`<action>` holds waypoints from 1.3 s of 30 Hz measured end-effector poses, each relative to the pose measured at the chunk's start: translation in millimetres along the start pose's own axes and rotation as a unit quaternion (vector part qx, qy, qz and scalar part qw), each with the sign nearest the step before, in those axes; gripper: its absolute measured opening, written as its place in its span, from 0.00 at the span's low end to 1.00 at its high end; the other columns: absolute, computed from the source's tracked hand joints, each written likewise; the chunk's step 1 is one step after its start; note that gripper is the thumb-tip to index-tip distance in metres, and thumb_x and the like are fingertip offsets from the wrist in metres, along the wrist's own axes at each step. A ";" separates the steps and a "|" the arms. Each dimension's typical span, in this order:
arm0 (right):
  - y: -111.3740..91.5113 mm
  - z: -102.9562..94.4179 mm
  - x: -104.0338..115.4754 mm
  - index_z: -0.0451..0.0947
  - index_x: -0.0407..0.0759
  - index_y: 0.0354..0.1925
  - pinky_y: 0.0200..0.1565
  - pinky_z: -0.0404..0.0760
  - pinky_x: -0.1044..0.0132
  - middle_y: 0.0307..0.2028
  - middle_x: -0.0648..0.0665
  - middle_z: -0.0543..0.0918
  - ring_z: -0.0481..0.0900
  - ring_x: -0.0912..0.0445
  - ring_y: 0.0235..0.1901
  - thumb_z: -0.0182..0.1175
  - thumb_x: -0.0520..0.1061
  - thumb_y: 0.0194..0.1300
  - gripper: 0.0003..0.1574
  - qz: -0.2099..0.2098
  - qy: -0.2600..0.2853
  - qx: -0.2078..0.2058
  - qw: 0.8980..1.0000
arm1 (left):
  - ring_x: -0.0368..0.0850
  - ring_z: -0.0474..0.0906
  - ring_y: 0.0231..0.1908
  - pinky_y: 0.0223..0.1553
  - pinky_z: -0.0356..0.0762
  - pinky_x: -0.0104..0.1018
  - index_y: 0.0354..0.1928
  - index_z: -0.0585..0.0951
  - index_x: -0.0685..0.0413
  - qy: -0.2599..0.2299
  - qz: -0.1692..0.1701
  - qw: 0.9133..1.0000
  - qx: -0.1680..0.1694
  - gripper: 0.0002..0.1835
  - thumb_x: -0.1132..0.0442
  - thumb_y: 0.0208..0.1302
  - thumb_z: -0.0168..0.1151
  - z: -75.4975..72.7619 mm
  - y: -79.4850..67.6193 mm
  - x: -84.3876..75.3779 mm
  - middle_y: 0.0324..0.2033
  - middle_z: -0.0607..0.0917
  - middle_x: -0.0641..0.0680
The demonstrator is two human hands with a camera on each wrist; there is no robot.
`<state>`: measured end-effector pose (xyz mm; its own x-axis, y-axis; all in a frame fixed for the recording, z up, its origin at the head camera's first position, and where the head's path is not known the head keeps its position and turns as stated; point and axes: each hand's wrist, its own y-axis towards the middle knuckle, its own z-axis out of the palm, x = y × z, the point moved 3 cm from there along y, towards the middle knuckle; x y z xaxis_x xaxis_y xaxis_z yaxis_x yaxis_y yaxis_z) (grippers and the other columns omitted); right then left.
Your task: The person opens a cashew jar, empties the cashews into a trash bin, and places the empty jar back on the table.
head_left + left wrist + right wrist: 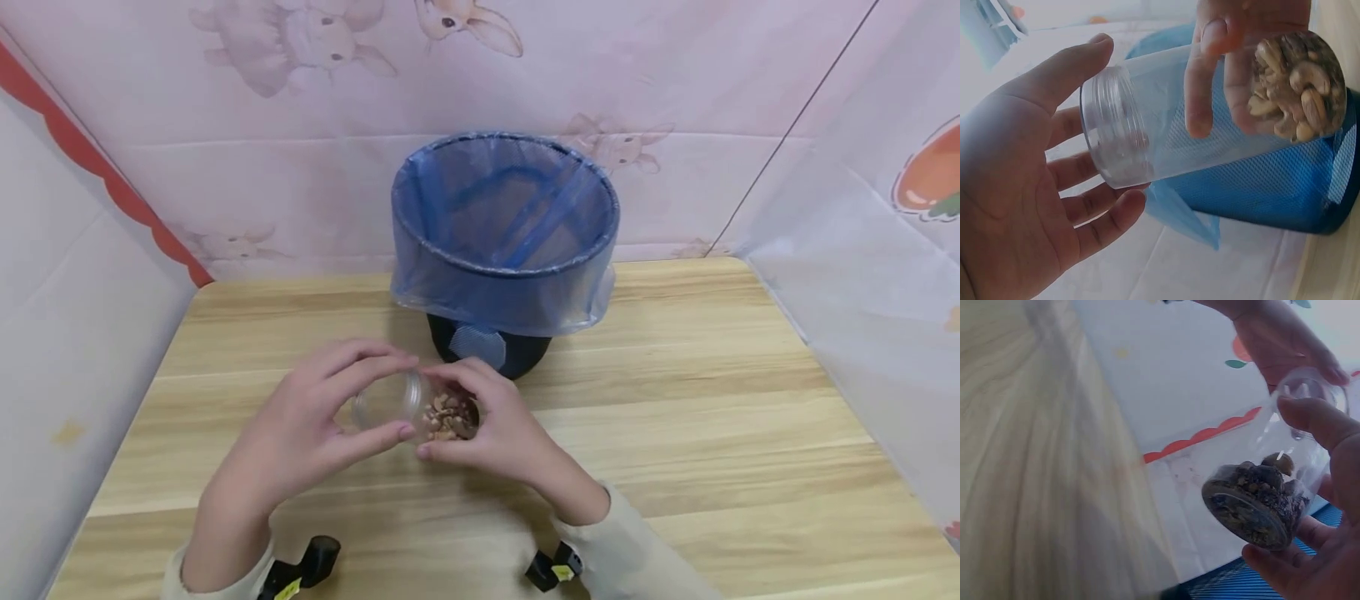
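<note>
A clear jar (1172, 106) with nuts (1300, 87) gathered at its bottom is held up over the table, lying nearly sideways in the left wrist view. My right hand (498, 417) grips the jar's body, fingers and thumb on opposite sides. At the other end is a see-through lid (1107, 128), which my left hand (315, 412) pinches between thumb and fingertips. Cashews and an almond-like nut show through the wall. In the right wrist view the round base of the jar (1254, 509) faces the camera, with darker pieces seen above it.
A mesh waste bin (487, 342) lined with a blue bag (502, 292) stands just beyond the hands on the wooden table (712, 400). Cloth walls with rabbit prints (315, 117) close off the back and sides.
</note>
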<state>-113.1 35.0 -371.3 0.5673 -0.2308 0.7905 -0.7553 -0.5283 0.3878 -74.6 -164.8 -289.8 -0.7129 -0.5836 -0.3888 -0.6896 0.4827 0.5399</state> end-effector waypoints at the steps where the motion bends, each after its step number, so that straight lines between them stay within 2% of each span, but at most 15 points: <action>1: -1.4 -3.7 1.1 0.75 0.55 0.64 0.52 0.78 0.64 0.53 0.53 0.79 0.76 0.59 0.50 0.81 0.57 0.46 0.47 0.002 -0.003 0.004 1.000 | 0.40 0.77 0.55 0.57 0.71 0.30 0.57 0.83 0.47 -0.004 0.005 1.000 -0.002 0.29 0.50 0.51 0.78 0.1 0.6 -1.8 0.54 0.81 0.44; 7: -9.6 -23.0 3.6 0.76 0.55 0.63 0.54 0.77 0.62 0.52 0.52 0.79 0.75 0.59 0.51 0.80 0.59 0.46 0.46 0.009 0.004 0.027 1.000 | 0.39 0.76 0.55 0.56 0.71 0.24 0.59 0.81 0.44 -0.023 0.011 1.000 -0.002 0.30 0.49 0.53 0.77 3.7 2.5 -9.5 0.55 0.80 0.43; 16: -15.6 -36.8 7.4 0.77 0.57 0.61 0.56 0.76 0.61 0.52 0.59 0.78 0.75 0.61 0.52 0.81 0.57 0.45 0.44 0.020 0.009 0.041 0.999 | 0.41 0.76 0.55 0.58 0.70 0.26 0.60 0.81 0.45 -0.042 0.028 0.999 -0.006 0.29 0.48 0.56 0.75 9.2 3.9 -18.8 0.55 0.80 0.44; 19: -15.6 -38.7 9.0 0.77 0.57 0.61 0.56 0.76 0.61 0.52 0.58 0.78 0.75 0.60 0.52 0.81 0.56 0.46 0.44 0.015 0.015 0.045 0.999 | 0.44 0.76 0.56 0.57 0.70 0.27 0.60 0.81 0.44 -0.047 0.041 0.998 -0.011 0.29 0.48 0.56 0.75 8.4 4.3 -22.2 0.56 0.80 0.47; 24: -15.8 -38.1 9.8 0.76 0.55 0.61 0.55 0.78 0.61 0.52 0.50 0.79 0.76 0.57 0.51 0.80 0.56 0.47 0.43 0.007 0.041 0.044 0.998 | 0.46 0.75 0.56 0.56 0.70 0.27 0.60 0.81 0.45 -0.045 0.059 0.997 -0.012 0.28 0.45 0.60 0.71 7.2 5.7 -26.7 0.57 0.80 0.49; 28: -16.3 -34.5 9.7 0.75 0.52 0.62 0.54 0.79 0.60 0.53 0.49 0.79 0.78 0.55 0.52 0.80 0.53 0.48 0.44 0.000 0.064 0.054 0.996 | 0.46 0.75 0.55 0.57 0.69 0.26 0.58 0.82 0.48 -0.046 0.075 0.996 -0.025 0.26 0.43 0.63 0.67 7.4 7.8 -28.3 0.54 0.81 0.51; 34: -17.9 -26.6 12.5 0.67 0.57 0.68 0.54 0.78 0.63 0.55 0.54 0.79 0.78 0.56 0.51 0.78 0.51 0.52 0.49 -0.002 0.067 0.103 0.992 | 0.45 0.77 0.53 0.56 0.70 0.26 0.54 0.84 0.51 -0.047 0.088 0.995 -0.026 0.24 0.48 0.58 0.73 10.1 8.2 -26.9 0.51 0.82 0.50; 39: -19.3 -20.7 15.7 0.61 0.64 0.70 0.54 0.78 0.64 0.53 0.60 0.79 0.79 0.61 0.49 0.78 0.56 0.52 0.52 -0.008 0.039 0.137 0.990 | 0.42 0.77 0.51 0.53 0.71 0.26 0.53 0.84 0.50 -0.045 0.086 0.995 -0.007 0.22 0.47 0.61 0.70 15.8 6.7 -25.3 0.51 0.81 0.47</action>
<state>-96.4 58.5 -356.5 0.5434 -0.1625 0.8236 -0.6232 -0.7354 0.2661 -63.2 -136.6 -288.1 -0.8297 -0.4314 -0.3542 -0.5542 0.5613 0.6147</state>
